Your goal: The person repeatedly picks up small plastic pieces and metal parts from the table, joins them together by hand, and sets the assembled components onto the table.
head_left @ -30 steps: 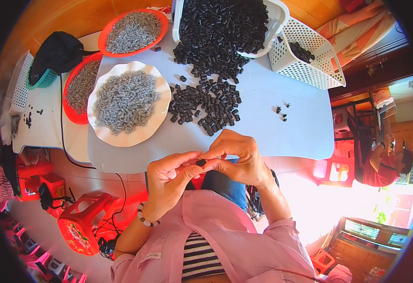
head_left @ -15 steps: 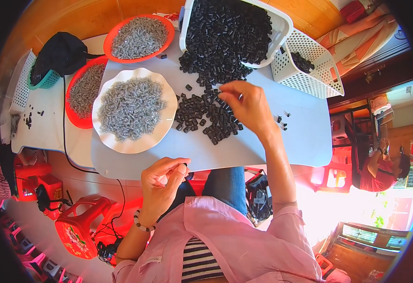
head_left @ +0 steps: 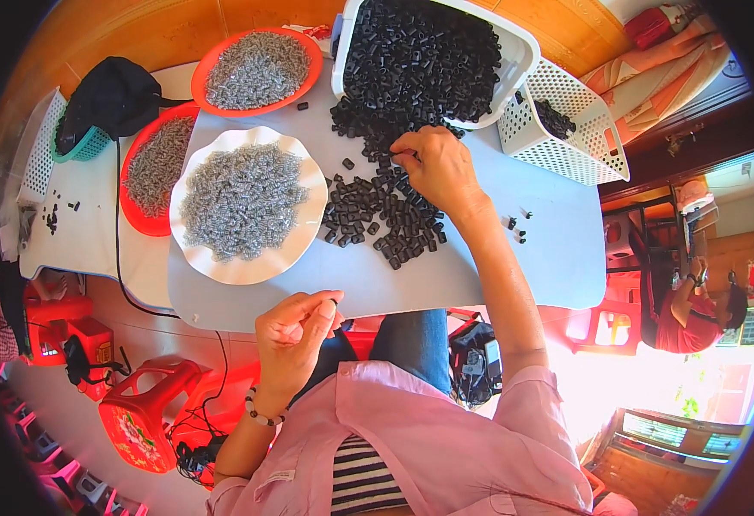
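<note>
My left hand (head_left: 291,334) is closed in a pinch just off the table's front edge, a small black plastic piece (head_left: 335,300) peeping out between thumb and forefinger. Farther out, my right hand (head_left: 442,168) pinches at the edge of a loose pile of short black plastic pieces (head_left: 385,206); whatever lies between its fingertips is hidden. That pile trails back to a white tub (head_left: 527,53) heaped with the same pieces. Left of the pile, a white scalloped plate (head_left: 237,273) carries a mound of small clear, greyish parts (head_left: 241,199).
Two red bowls (head_left: 315,70) of similar clear parts stand behind and left of the plate. A white perforated basket (head_left: 557,148) is at the back right. Several small bits (head_left: 516,225) lie below it. A black cable (head_left: 119,224) hangs over the left edge; red stools (head_left: 144,413) stand below.
My right hand has shifted slightly left and away from me, over the black pile's far part. The left hand stays nearly in place, still pinching the small black piece.
</note>
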Motion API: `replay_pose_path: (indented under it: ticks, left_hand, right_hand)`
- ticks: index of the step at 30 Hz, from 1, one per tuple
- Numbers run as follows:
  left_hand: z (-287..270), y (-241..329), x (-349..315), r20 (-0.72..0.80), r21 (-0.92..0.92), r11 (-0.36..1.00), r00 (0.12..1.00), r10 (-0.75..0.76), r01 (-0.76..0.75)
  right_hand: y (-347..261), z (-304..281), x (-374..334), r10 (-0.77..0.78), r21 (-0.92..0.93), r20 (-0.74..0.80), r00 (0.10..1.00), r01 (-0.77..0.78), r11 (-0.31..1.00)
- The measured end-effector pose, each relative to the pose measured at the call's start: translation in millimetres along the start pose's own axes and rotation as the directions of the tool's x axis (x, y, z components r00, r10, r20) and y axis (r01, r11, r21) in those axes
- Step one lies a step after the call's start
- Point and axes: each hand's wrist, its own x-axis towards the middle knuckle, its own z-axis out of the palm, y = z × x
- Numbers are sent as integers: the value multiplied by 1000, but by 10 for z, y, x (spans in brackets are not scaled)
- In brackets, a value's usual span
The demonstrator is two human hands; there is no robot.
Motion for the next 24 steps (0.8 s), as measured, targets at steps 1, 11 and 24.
replay_pose_path:
  ticks: [1, 11, 24]
  left_hand:
    - [11, 3, 2, -2, -4, 1000, 1000, -2, 2]
    - [32, -5, -35, -49, 19, 999, 998, 38, -38]
    - [-36, 18, -100, -57, -19, 1000, 998, -20, 18]
  right_hand:
    - [5, 11, 5, -5, 2, 7, 1000, 5, 1000]
    - [-235, -214, -166, 199, 502, 116, 973, -230, 833]
    - [-886, -100, -181, -7, 668, 392, 920, -279, 689]
